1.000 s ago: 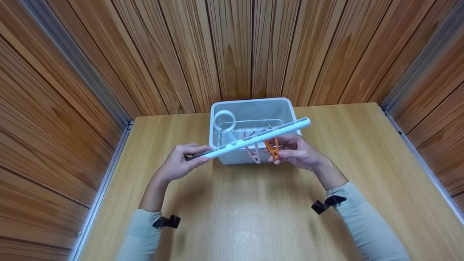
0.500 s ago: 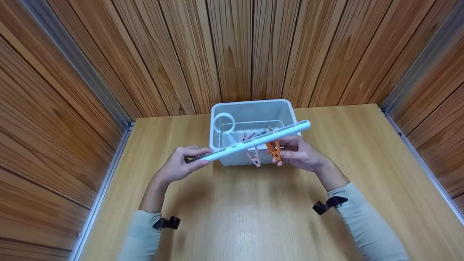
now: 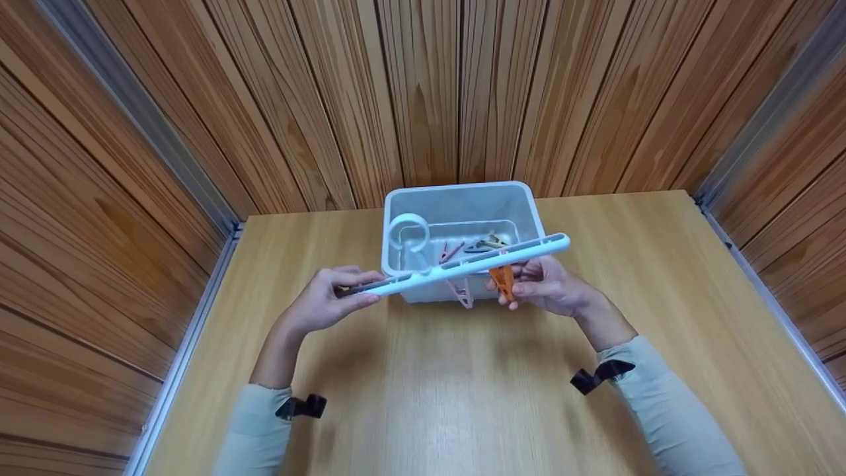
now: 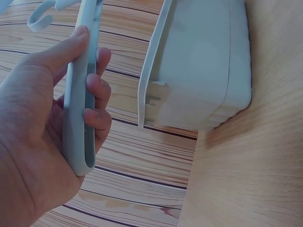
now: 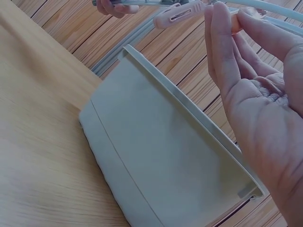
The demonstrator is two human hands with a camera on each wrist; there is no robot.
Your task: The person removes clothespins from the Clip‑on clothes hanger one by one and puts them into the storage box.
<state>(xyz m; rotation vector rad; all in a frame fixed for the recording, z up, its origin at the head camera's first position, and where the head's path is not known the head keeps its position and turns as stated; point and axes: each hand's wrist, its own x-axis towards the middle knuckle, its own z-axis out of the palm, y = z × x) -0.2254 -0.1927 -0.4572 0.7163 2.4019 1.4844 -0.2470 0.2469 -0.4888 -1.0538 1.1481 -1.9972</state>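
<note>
My left hand (image 3: 322,301) grips one end of a pale blue plastic clothes hanger (image 3: 423,277), fingers and thumb wrapped round the bar (image 4: 75,113) in the left wrist view. The hanger is held up in front of the bin, its right end higher, its round hook (image 3: 426,228) pointing away. My right hand (image 3: 552,291) pinches an orange clothespin (image 3: 503,284) just under the bar. Fingertips hide most of that clothespin in the right wrist view. Left of it, a pale pink clothespin (image 3: 461,294) hangs from the hanger, also seen as a pink clip (image 5: 180,15) in the right wrist view.
Behind the hanger stands a light grey plastic bin (image 3: 462,188) on the wooden table (image 3: 436,396). Inside lie several loose clothespins, among them a pink one (image 3: 451,252) and yellowish ones (image 3: 492,242). Wood-panelled walls (image 3: 423,92) enclose the table's back and sides.
The hanger's right end has dipped and the bar lies flatter, uncovering more clothespins in the bin. My right hand and the orange clothespin have shifted slightly down; my left hand keeps its grip.
</note>
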